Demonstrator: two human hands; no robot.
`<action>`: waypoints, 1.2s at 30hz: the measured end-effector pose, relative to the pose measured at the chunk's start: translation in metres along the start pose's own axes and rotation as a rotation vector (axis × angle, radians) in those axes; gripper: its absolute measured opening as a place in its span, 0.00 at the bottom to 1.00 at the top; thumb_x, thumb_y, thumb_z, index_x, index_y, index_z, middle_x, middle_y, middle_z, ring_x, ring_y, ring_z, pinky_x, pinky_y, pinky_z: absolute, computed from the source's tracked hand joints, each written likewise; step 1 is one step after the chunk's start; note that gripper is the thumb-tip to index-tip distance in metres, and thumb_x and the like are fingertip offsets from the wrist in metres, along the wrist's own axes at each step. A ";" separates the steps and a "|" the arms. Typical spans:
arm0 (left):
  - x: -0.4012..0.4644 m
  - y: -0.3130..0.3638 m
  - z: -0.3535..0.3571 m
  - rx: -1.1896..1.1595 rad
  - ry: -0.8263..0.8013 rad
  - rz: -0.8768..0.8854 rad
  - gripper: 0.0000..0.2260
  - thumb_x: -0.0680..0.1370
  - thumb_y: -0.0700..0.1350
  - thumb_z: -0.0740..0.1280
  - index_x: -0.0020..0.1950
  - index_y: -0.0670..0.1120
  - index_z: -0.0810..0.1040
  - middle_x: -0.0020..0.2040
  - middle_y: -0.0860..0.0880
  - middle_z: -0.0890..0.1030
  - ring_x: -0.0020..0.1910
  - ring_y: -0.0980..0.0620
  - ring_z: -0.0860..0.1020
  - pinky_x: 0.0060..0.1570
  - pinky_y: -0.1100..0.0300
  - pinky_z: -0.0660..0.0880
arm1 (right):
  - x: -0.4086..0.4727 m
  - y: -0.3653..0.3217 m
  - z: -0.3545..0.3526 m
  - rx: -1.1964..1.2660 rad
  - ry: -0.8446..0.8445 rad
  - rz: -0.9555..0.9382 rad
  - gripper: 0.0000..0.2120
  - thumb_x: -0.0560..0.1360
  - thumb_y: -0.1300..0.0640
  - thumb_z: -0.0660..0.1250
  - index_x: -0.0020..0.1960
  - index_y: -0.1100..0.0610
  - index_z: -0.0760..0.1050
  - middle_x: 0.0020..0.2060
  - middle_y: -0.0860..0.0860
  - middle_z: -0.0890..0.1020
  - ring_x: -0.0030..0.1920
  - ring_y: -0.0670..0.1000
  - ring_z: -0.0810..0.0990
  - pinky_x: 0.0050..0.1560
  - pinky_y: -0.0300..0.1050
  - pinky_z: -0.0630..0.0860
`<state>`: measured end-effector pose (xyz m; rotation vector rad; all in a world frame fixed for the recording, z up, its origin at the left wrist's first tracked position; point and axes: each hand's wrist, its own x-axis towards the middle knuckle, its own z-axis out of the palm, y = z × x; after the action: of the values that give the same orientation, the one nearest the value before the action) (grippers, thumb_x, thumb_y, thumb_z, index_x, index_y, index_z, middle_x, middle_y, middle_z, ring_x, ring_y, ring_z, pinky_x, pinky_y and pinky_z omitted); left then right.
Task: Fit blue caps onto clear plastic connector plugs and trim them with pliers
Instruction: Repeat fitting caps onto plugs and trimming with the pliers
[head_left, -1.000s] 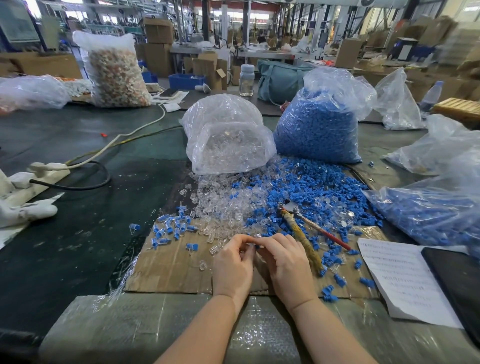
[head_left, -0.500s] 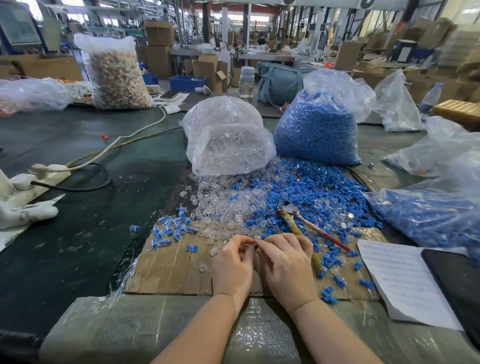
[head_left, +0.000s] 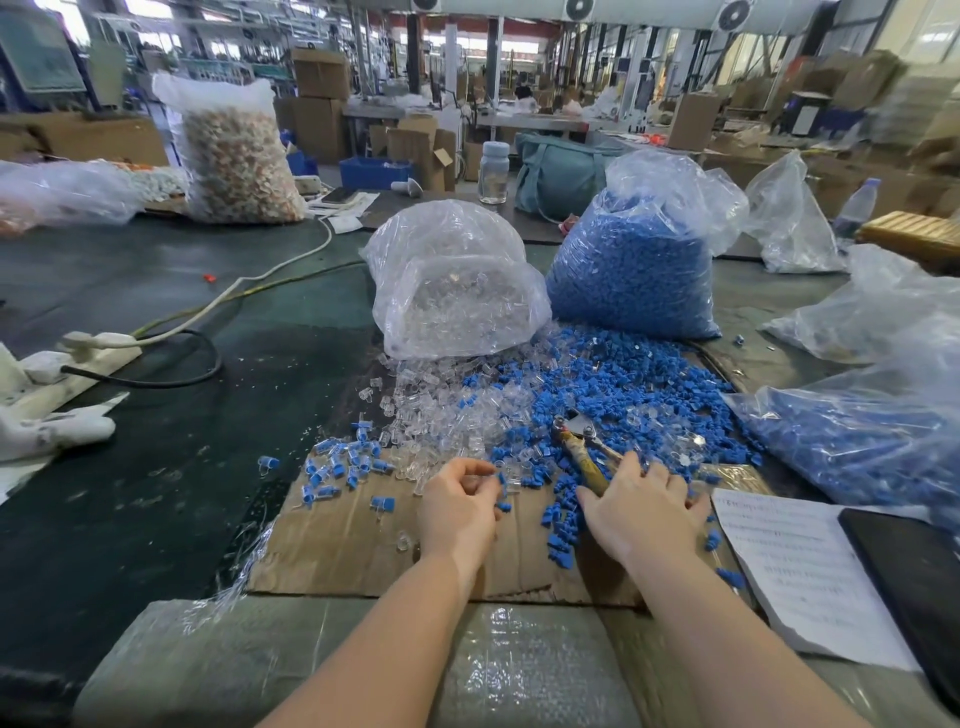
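Note:
My left hand (head_left: 457, 506) is curled over the cardboard sheet (head_left: 343, 551) and pinches a small clear plug with a blue cap (head_left: 502, 479) at its fingertips. My right hand (head_left: 644, 512) lies over the handles of the pliers (head_left: 574, 431), its fingers spread and fairly straight and the thumb beside the yellow handle. The pliers' head points away from me into a loose pile of blue caps (head_left: 623, 389). A loose pile of clear plugs (head_left: 441, 410) lies left of it. Several capped plugs (head_left: 343, 467) sit in a group on the cardboard's left part.
A clear bag of plugs (head_left: 457, 291) and a bag of blue caps (head_left: 634, 270) stand behind the piles. Another bag of blue parts (head_left: 857, 447) lies right, above a printed sheet (head_left: 800, 571) and a black pad (head_left: 914, 587). A power strip with cables (head_left: 98, 348) lies left.
My hands were joined over one plug. They have parted: the right hand moved right onto the pliers' handles, and the left hand stayed in place with the plug.

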<state>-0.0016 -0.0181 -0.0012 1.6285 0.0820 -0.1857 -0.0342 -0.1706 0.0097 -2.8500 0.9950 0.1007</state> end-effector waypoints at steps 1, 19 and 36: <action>0.001 0.002 -0.001 -0.007 0.003 -0.009 0.07 0.78 0.38 0.64 0.46 0.50 0.75 0.37 0.48 0.78 0.28 0.57 0.74 0.30 0.60 0.75 | 0.001 0.000 -0.001 -0.008 0.006 0.000 0.37 0.75 0.36 0.55 0.76 0.56 0.51 0.73 0.56 0.59 0.72 0.58 0.58 0.71 0.62 0.51; 0.022 0.037 -0.013 -0.195 0.024 -0.110 0.05 0.77 0.36 0.64 0.51 0.43 0.75 0.39 0.46 0.78 0.25 0.58 0.71 0.21 0.67 0.66 | -0.011 -0.026 -0.042 0.619 -0.268 -0.348 0.11 0.76 0.54 0.58 0.39 0.59 0.67 0.32 0.55 0.70 0.32 0.52 0.66 0.34 0.43 0.62; 0.036 0.042 -0.018 -0.163 0.156 -0.131 0.06 0.77 0.35 0.64 0.45 0.45 0.77 0.37 0.48 0.78 0.27 0.56 0.70 0.22 0.66 0.65 | -0.020 -0.034 -0.057 0.847 -0.738 -0.275 0.11 0.73 0.67 0.60 0.54 0.62 0.68 0.48 0.59 0.75 0.44 0.52 0.80 0.43 0.51 0.79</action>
<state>0.0421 -0.0056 0.0353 1.4731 0.3165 -0.1485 -0.0268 -0.1396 0.0711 -1.8852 0.3436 0.5142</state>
